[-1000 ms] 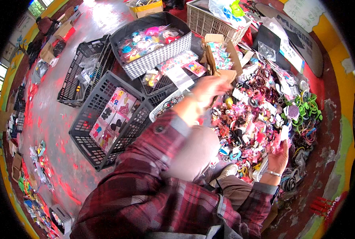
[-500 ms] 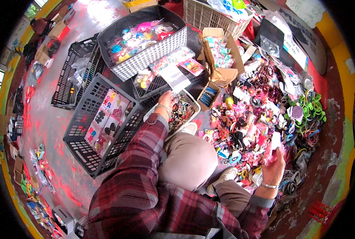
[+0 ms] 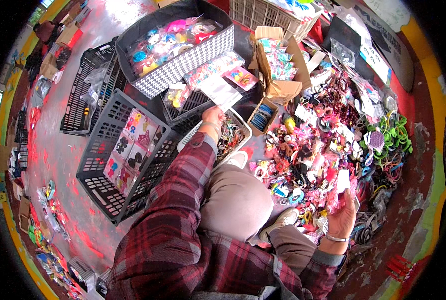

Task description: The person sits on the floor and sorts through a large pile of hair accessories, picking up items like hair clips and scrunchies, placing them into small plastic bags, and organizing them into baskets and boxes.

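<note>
White basket (image 3: 246, 142), mid-frame, long axis lower-left to upper-right, lay below-right of nearer left hand (image 3: 213, 117), curled, hold unclear; right hand (image 3: 341, 221), lower right, half-curled by white tag (image 3: 343, 180), hold unclear.

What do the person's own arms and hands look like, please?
The plaid sleeves are dark red, grey and black, with greyish cuffs. The left hand and right hand are ungloved; a slim silvery bracelet circles the right wrist.

Grey floor (image 3: 68, 195), dark crates (image 3: 98, 161), trinket heap (image 3: 313, 160)
</note>
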`<act>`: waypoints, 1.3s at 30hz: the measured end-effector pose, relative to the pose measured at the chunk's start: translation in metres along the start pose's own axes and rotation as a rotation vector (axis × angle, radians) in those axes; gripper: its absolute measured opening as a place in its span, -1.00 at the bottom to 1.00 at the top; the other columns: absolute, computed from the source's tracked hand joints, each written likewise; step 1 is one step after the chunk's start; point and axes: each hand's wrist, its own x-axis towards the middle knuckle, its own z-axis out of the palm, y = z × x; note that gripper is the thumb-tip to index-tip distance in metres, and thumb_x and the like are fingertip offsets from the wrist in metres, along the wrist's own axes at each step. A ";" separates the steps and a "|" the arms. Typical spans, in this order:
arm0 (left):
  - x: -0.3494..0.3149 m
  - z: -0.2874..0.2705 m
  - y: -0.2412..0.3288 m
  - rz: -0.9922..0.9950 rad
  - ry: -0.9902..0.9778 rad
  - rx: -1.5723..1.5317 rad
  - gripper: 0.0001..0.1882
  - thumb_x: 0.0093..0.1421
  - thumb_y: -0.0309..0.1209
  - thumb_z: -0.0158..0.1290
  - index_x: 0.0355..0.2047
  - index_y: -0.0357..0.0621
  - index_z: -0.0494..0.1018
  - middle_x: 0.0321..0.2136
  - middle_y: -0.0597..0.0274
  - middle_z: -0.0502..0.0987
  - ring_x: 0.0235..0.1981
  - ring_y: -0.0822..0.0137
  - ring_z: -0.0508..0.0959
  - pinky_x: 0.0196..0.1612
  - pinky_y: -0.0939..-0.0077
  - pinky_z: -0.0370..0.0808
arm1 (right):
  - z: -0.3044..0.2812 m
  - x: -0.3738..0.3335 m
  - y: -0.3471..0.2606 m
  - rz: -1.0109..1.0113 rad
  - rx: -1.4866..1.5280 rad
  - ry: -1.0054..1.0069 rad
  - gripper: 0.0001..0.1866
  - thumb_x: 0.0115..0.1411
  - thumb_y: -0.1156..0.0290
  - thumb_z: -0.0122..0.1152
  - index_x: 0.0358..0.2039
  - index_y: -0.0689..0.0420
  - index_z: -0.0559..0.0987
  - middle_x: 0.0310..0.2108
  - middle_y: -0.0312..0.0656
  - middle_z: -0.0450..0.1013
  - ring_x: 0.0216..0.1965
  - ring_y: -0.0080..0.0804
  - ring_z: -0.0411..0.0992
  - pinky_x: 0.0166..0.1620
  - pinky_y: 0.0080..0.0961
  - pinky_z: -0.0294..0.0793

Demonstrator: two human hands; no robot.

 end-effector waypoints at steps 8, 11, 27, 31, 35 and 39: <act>-0.020 0.013 0.008 0.039 0.230 0.091 -0.83 0.09 -0.35 0.06 -0.51 -0.20 0.40 -0.64 0.25 0.40 -0.72 0.45 0.31 -0.70 0.63 0.23 | -0.005 -0.001 0.000 -0.002 -0.011 0.016 -0.77 0.10 0.44 0.11 -0.22 0.23 0.47 -0.28 -0.19 0.47 -0.26 -0.38 0.44 -0.22 -0.44 0.47; -0.023 0.002 0.005 0.040 0.173 -0.035 -0.81 0.12 -0.30 0.04 -0.44 -0.17 0.38 -0.62 0.25 0.41 -0.68 0.42 0.36 -0.67 0.63 0.28 | -0.007 -0.001 0.000 -0.009 -0.003 0.008 -0.78 0.10 0.44 0.11 -0.23 0.24 0.47 -0.29 -0.20 0.47 -0.27 -0.39 0.45 -0.23 -0.46 0.47; -0.026 -0.023 0.002 0.115 -0.053 -0.237 -0.85 0.09 -0.60 -0.02 -0.29 -0.36 0.36 -0.33 0.11 0.44 -0.27 0.28 0.46 -0.13 0.47 0.46 | -0.007 -0.004 0.002 -0.005 0.002 -0.016 -0.76 0.08 0.46 0.12 -0.22 0.25 0.46 -0.30 -0.18 0.48 -0.31 -0.41 0.46 -0.27 -0.48 0.48; -0.024 -0.027 0.006 0.142 -0.257 -0.136 -0.78 0.00 -0.70 -0.02 -0.28 -0.38 0.38 -0.35 0.11 0.45 -0.31 0.30 0.47 -0.16 0.52 0.44 | -0.002 -0.007 0.001 0.007 -0.002 -0.017 -0.77 0.08 0.47 0.13 -0.23 0.25 0.46 -0.30 -0.19 0.48 -0.30 -0.41 0.46 -0.26 -0.47 0.48; -0.031 -0.016 0.006 0.208 -0.220 -0.001 -0.78 -0.03 -0.67 0.02 -0.31 -0.35 0.39 -0.43 0.15 0.48 -0.40 0.33 0.49 -0.23 0.58 0.42 | -0.002 -0.007 0.002 0.012 -0.010 0.000 -0.77 0.06 0.47 0.14 -0.24 0.24 0.47 -0.31 -0.20 0.48 -0.31 -0.41 0.46 -0.24 -0.46 0.47; -0.032 -0.010 0.007 0.199 -0.086 -0.039 -0.84 -0.03 -0.62 0.07 -0.37 -0.32 0.40 -0.49 0.19 0.48 -0.47 0.37 0.48 -0.33 0.58 0.43 | -0.002 -0.007 0.002 0.009 -0.020 0.010 -0.78 0.05 0.45 0.16 -0.26 0.23 0.48 -0.33 -0.21 0.48 -0.32 -0.41 0.46 -0.24 -0.46 0.46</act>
